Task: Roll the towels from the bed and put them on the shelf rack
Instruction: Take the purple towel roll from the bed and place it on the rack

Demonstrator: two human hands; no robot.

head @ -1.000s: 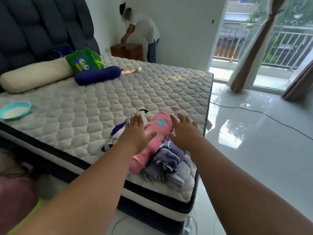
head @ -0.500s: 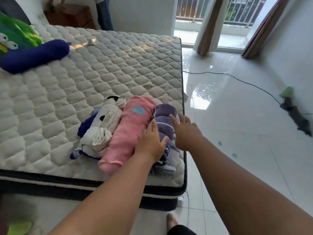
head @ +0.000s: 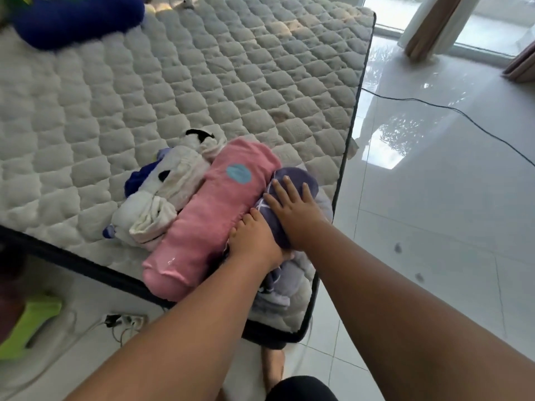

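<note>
Three rolled towels lie side by side at the near right corner of the quilted bed (head: 202, 82). A white and blue towel (head: 162, 195) is on the left, a pink towel (head: 214, 209) with a light blue patch in the middle, and a purple striped towel (head: 292, 176) on the right. My right hand (head: 292, 209) lies flat on top of the purple towel with fingers spread. My left hand (head: 254, 238) presses on the near end of the purple towel, right beside the pink one. More purple cloth (head: 278, 285) bunches under my wrists. No shelf rack is in view.
A dark blue plush pillow (head: 75, 18) lies at the bed's far left. A black cable (head: 451, 111) crosses the glossy white floor on the right. Curtains (head: 428, 27) hang at the far window. A power strip (head: 127, 319) and a green object (head: 31, 322) sit on the floor at left.
Both hands have moved from hovering over the pile onto the purple towel. The view has dropped and come closer to the bed corner; the person at the far wall is out of view.
</note>
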